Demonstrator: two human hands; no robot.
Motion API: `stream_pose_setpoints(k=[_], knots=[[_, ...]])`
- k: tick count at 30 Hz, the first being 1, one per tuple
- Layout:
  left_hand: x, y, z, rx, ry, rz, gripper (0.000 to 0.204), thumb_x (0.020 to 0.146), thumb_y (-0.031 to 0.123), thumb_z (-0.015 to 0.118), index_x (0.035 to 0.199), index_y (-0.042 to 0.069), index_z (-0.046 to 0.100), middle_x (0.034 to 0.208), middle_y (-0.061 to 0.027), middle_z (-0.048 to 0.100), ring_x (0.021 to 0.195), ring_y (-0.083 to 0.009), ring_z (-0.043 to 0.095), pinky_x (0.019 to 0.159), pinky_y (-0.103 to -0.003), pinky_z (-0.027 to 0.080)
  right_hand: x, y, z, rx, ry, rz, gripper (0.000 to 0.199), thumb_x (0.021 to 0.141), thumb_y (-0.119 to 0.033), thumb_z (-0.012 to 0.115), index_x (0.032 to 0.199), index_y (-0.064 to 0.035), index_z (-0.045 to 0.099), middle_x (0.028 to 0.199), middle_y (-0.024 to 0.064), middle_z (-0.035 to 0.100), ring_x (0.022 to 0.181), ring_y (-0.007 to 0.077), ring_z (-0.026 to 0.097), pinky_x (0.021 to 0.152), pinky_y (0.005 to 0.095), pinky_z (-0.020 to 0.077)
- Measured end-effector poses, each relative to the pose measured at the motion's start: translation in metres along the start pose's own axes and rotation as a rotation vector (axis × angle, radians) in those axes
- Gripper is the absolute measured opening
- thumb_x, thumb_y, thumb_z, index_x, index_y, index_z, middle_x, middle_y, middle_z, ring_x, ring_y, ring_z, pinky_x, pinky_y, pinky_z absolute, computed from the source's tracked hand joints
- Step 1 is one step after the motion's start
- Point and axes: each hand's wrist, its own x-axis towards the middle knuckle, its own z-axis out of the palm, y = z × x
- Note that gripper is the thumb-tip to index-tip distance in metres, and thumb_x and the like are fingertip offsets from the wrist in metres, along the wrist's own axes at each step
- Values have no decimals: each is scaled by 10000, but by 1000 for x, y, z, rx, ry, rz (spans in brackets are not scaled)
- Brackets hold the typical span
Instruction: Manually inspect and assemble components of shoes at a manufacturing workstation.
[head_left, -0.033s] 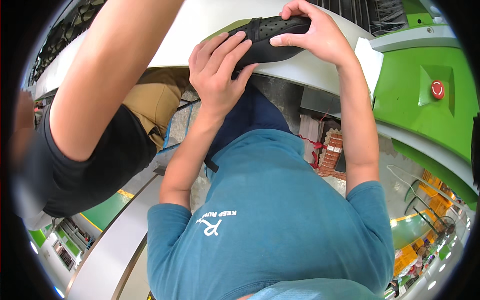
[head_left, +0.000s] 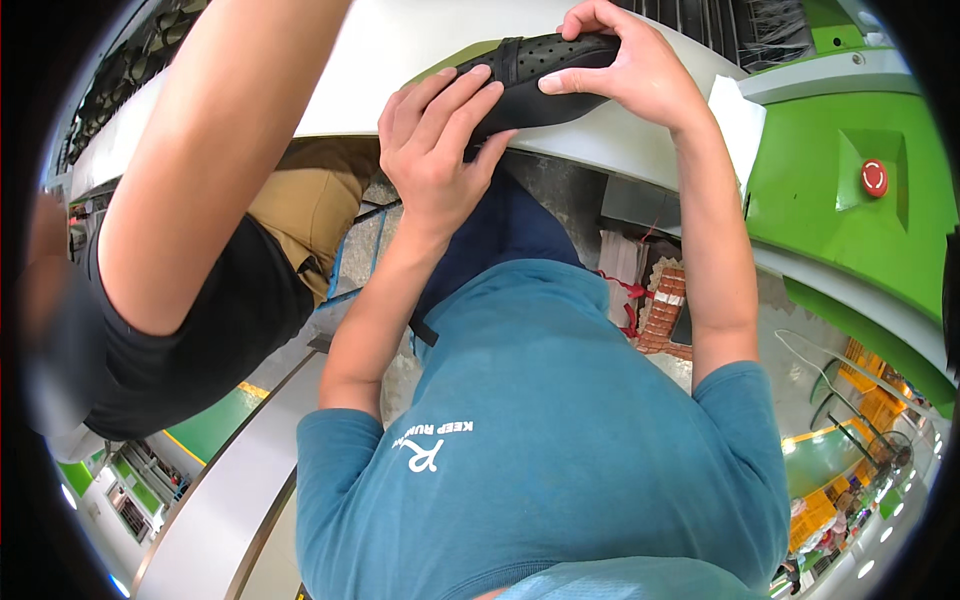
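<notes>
A black perforated shoe part point(head_left: 545, 60) with a strap across it lies against the edge of a white curved work surface point(head_left: 400, 50) at the top centre. My left hand point(head_left: 440, 150) grips its near end, fingers laid over the top. My right hand point(head_left: 630, 75) holds its far end, with the thumb pressed on the perforated face. Both forearms reach up from my teal shirt point(head_left: 540, 430).
A co-worker's bare arm point(head_left: 220, 150) with a black sleeve crosses the left side, above tan trousers point(head_left: 310, 200). A green machine housing point(head_left: 850, 230) with a round red button point(head_left: 873, 177) stands at the right. A small reddish bundle point(head_left: 662, 310) lies on the floor below.
</notes>
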Motion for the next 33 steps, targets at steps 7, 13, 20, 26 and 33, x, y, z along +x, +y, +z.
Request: stream_pose_setpoints(k=[7, 13, 20, 26, 33], knots=[[34, -19, -17, -183, -268, -115, 176, 770, 143, 908, 917, 89, 826, 1024, -25, 757, 997, -228, 666, 863, -370, 537, -1, 23, 5, 22, 26, -23, 445, 806, -216, 930, 1173, -95, 711, 1196, 28, 732, 1130, 162, 669, 1008, 317, 523], [40, -32, -10, -358, -283, -144, 139, 768, 136, 883, 835, 90, 769, 966, -11, 723, 924, -224, 616, 833, -352, 521, 8, 48, -16, 185, -88, 91, 380, 851, -203, 896, 1171, -89, 727, 1232, 60, 751, 1192, 172, 672, 1090, 340, 504], [38, -31, -9, -410, -304, -196, 141, 772, 109, 883, 814, 79, 752, 1000, -31, 717, 1003, -232, 629, 894, -361, 517, 12, 80, -24, 427, -180, 40, 325, 904, -157, 835, 1207, -107, 729, 1333, 106, 744, 1250, 181, 673, 1130, 345, 481], [41, -31, -11, -416, -336, -220, 142, 768, 93, 884, 825, 71, 755, 1040, -57, 709, 1035, -236, 637, 930, -366, 517, 6, 102, -16, 637, -95, -33, 301, 966, -134, 763, 1260, -113, 709, 1329, 115, 743, 1271, 198, 672, 1150, 354, 477], [51, -30, -15, -422, -379, -216, 135, 773, 84, 874, 846, 72, 761, 1047, -67, 695, 1069, -244, 646, 963, -378, 516, 2, 97, -9, 719, -61, -135, 259, 1048, -214, 685, 1272, -85, 700, 1308, 145, 746, 1278, 239, 676, 1146, 368, 492]])
